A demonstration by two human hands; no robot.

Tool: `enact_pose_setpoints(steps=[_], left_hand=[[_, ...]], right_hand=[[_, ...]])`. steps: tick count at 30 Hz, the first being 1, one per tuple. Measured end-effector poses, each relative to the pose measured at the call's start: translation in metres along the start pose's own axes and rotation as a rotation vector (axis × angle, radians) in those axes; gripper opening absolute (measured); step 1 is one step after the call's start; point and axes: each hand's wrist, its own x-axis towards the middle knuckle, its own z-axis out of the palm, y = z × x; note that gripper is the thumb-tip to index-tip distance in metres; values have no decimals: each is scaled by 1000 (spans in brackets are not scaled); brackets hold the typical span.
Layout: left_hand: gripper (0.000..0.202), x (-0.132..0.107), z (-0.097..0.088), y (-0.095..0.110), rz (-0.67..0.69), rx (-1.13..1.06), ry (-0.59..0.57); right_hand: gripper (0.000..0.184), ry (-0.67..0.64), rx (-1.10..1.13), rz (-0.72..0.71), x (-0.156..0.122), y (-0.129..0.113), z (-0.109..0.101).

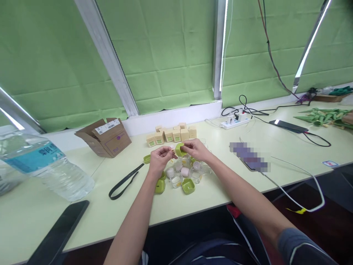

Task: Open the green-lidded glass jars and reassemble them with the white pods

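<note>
My right hand (196, 149) is closed on a small green lid (179, 149), held just above the table. My left hand (160, 158) is pinched shut beside it, its fingertips meeting near a thin pale piece that I cannot make out. Below both hands lies a cluster of small clear jars (196, 176) with pale contents, and several loose green lids (188, 186) lie around them. Another green lid (147, 159) rests to the left of my left hand.
A row of small beige-and-green boxes (172, 134) stands behind the hands, beside an open cardboard box (106, 137). A water bottle (44, 163), a black strap (124, 182) and a dark phone (59, 233) lie left. A power strip (235, 121), cables and a phone (288, 126) lie right.
</note>
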Motion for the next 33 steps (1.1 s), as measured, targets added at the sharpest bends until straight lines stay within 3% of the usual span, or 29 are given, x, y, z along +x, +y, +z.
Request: enact_pose_setpoints(steps=[5,11,15,18,20,22,26,29,33], left_hand=[[37,-1,-3,5,-12,33,-82],[58,-7,-4,15,-43,43,-322],[53,-4,-9,10,-74,6,-173],[58,0,-14,4,-60,-11,-41],[62,2,-15,3,-49,-13,-24],[64,1,-16,2,-39,-19,-50],[65,0,-16,3,-27,-43,-69],[62,-2,-16,5,-33,-35,-46],[61,-3,-13,7,-39,30,-93]], right_hand=[[40,-14,-13,27,0,3,3],[36,37,38,141,2,12,9],[40,-63,-43,156,-1,5,-5],[27,-310,-384,99,-8,-7,-6],[18,-400,-593,138,-12,-15,2],[27,-452,-732,154,-13,-21,10],[46,-514,-617,151,-7,-23,4],[45,-375,-316,158,-1,-15,-14],[43,29,75,130,3,3,-15]])
